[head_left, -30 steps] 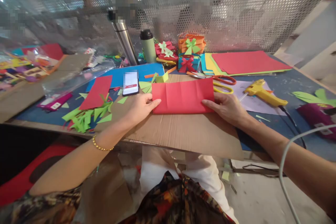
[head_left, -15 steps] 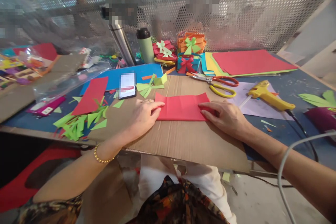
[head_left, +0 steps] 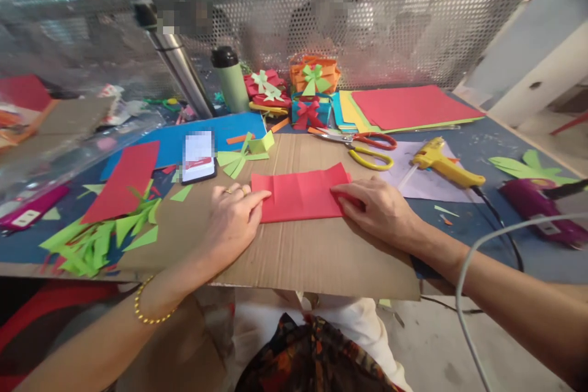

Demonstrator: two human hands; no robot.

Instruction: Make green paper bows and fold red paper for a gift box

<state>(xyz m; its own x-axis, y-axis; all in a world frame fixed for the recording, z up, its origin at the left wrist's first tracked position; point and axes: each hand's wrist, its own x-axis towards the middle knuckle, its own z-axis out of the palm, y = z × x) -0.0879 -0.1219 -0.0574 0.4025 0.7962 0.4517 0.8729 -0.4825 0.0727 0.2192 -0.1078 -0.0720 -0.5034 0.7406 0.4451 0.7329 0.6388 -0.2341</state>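
A folded red paper [head_left: 301, 195] with vertical creases lies on a sheet of brown cardboard [head_left: 316, 257]. Its upper edge stands up slightly, most at the right corner. My left hand [head_left: 236, 213] is closed on the left end, thumb and index finger pinching the edge. At the other end, my right hand [head_left: 379, 205] pinches the right edge, its other fingers curled under. Behind the paper are scissors [head_left: 370, 150] with red and yellow handles, and light green paper strips [head_left: 241, 156].
A yellow glue gun [head_left: 448, 165] rests on lilac paper [head_left: 404, 177] at the right. A phone [head_left: 198, 162], green scraps [head_left: 87, 245] and a red strip [head_left: 124, 180] lie left. Behind stand a steel flask [head_left: 181, 70], a green bottle [head_left: 232, 82], small paper baskets [head_left: 312, 111] and stacked coloured paper [head_left: 413, 107].
The camera view has shifted, so most of the table appears farther left. Both hands keep their hold on the red paper's ends, and the paper is slightly tilted in view.
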